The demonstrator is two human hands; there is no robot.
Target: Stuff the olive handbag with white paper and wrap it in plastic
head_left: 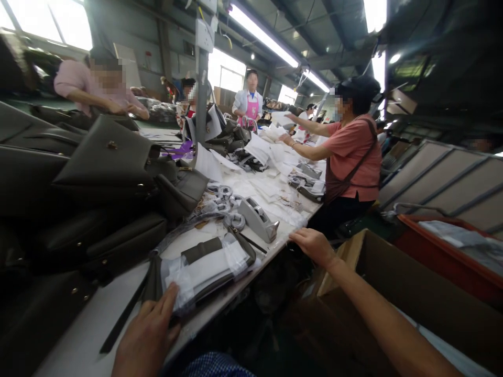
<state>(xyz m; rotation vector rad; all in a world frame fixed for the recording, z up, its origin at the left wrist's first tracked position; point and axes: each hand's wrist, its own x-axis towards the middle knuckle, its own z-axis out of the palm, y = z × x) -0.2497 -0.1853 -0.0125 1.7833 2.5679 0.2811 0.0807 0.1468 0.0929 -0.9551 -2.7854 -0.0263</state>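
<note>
On the table's front edge lies a dark grey-green leather bag [202, 250], with white paper and clear plastic wrapped round it. My left hand [145, 330] rests at its near end, fingers stretched out and touching the plastic. A dark strap [126, 311] trails from that end over the white tabletop. My right hand [314, 246] is at the table edge, beyond the tape dispenser and apart from the bag. Its fingers are pinched together; anything between them is too small to make out. The grey tape dispenser [257, 217] stands just behind the wrapped bag.
Dark leather bags [106, 157] are heaped at left. Wrapped strap rings [223, 196] and white paper sheets [257, 149] cover the table further back. A cardboard box [393, 277] and red bin [444, 256] stand at right. A co-worker [353, 152] handles paper; other people stand behind.
</note>
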